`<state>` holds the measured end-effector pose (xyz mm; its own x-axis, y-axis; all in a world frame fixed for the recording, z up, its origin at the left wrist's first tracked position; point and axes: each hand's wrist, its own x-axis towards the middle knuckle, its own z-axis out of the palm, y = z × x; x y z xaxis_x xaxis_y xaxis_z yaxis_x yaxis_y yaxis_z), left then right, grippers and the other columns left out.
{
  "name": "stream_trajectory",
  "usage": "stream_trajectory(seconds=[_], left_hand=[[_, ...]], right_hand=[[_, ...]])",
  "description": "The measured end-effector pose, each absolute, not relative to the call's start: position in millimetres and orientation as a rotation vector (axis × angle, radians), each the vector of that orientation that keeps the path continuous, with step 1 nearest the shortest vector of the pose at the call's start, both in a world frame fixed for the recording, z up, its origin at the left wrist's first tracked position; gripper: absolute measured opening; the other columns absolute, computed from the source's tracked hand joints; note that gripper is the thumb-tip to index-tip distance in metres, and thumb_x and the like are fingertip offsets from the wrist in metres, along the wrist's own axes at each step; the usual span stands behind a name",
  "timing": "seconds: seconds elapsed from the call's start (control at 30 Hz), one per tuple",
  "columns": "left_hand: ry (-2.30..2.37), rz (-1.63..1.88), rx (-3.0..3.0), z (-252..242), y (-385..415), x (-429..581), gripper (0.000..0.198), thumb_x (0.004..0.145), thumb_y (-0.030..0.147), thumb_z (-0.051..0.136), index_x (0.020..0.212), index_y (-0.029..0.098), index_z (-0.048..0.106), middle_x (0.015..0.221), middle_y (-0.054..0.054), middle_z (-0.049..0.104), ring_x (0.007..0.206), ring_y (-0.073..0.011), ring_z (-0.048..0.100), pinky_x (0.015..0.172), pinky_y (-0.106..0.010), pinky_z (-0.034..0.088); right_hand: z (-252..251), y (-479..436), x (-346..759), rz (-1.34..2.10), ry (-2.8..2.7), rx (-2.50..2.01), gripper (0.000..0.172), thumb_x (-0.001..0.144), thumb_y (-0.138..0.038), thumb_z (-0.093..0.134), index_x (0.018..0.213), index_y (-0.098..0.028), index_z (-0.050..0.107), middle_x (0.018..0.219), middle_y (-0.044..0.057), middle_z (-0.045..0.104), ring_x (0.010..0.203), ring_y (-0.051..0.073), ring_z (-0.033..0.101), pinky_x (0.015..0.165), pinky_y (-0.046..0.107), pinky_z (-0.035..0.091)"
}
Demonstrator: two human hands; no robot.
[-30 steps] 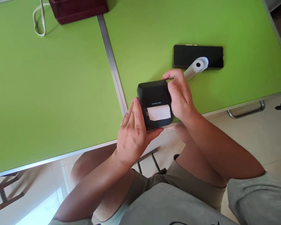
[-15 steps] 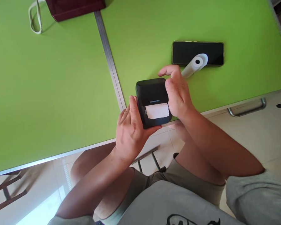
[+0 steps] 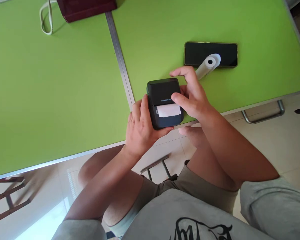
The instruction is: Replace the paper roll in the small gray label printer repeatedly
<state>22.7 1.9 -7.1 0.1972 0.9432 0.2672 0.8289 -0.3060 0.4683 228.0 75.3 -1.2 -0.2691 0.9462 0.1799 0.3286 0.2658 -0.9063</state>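
A small black label printer with a strip of white paper sticking out of its slot sits at the near edge of the green table. My left hand grips its left side and bottom, fingers wrapped round it. My right hand holds its right side, thumb pressed on the lid just above the paper, index finger curled over the far corner. Just behind my right hand lies a white paper roll, leaning on a black phone.
A dark red box with a whitish cord loop stands at the table's far edge. A metal seam divides the tabletop. A metal handle hangs under the right front edge. My knees and a stool frame are below.
My right thumb has slid from the printer's right side onto the lid above the paper. The left hand has tightened its hold; the printer has stayed near the table edge.
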Motion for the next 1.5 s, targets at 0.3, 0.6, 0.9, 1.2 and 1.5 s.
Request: stream_trajectory(seconds=[0.3, 0.6, 0.9, 1.2, 1.5], left_hand=[[1.717, 0.719, 2.301, -8.9, 2.9, 24.7, 0.117, 0.082, 0.092, 0.053, 0.153, 0.0, 0.039, 0.141, -0.032, 0.058, 0.126, -0.04, 0.065, 0.1, -0.048, 0.056], [1.735, 0.685, 2.325, -7.5, 3.0, 24.9, 0.114, 0.084, 0.092, 0.048, 0.153, 0.002, 0.038, 0.142, -0.031, 0.058, 0.129, -0.0414, 0.063, 0.1, -0.047, 0.054], [1.73, 0.714, 2.347, -6.9, 1.4, 24.9, 0.111, 0.086, 0.091, 0.048, 0.151, 0.001, 0.042, 0.14, -0.03, 0.06, 0.124, -0.0391, 0.066, 0.097, -0.044, 0.055], [1.723, 0.657, 2.355, -4.1, 0.6, 23.7, 0.116, 0.084, 0.094, 0.045, 0.153, 0.0, 0.042, 0.139, -0.031, 0.061, 0.123, -0.0388, 0.066, 0.098, -0.045, 0.055], [1.714, 0.659, 2.338, -4.6, 0.7, 24.9, 0.114, 0.085, 0.093, 0.046, 0.155, 0.003, 0.04, 0.14, -0.029, 0.062, 0.128, -0.038, 0.064, 0.104, -0.045, 0.053]], right_hand=[[4.6, 80.3, 234.7, 0.962, -1.75, -1.184, 0.061, 0.077, -0.055, 0.084, 0.125, -0.033, 0.054, 0.106, 0.0, 0.061, 0.067, 0.011, 0.058, 0.056, 0.028, 0.053], [33.2, 88.2, 213.4, 0.561, -1.631, -1.169, 0.02, 0.1, -0.041, 0.059, 0.092, -0.029, 0.045, 0.08, -0.003, 0.061, 0.06, 0.012, 0.057, 0.055, 0.028, 0.046], [70.4, 80.8, 207.7, 0.338, -2.435, -1.705, 0.017, 0.095, -0.026, 0.058, 0.1, -0.026, 0.074, 0.086, 0.002, 0.077, 0.079, 0.022, 0.068, 0.069, 0.034, 0.042], [79.5, 94.5, 205.8, 0.479, -2.638, -1.702, 0.024, 0.089, -0.024, 0.067, 0.113, -0.028, 0.071, 0.087, 0.003, 0.074, 0.072, 0.021, 0.065, 0.067, 0.033, 0.038], [66.8, 98.1, 249.2, 1.21, -1.821, -1.167, 0.035, 0.074, -0.05, 0.077, 0.099, -0.03, 0.062, 0.096, 0.002, 0.068, 0.068, 0.016, 0.056, 0.053, 0.031, 0.04]])
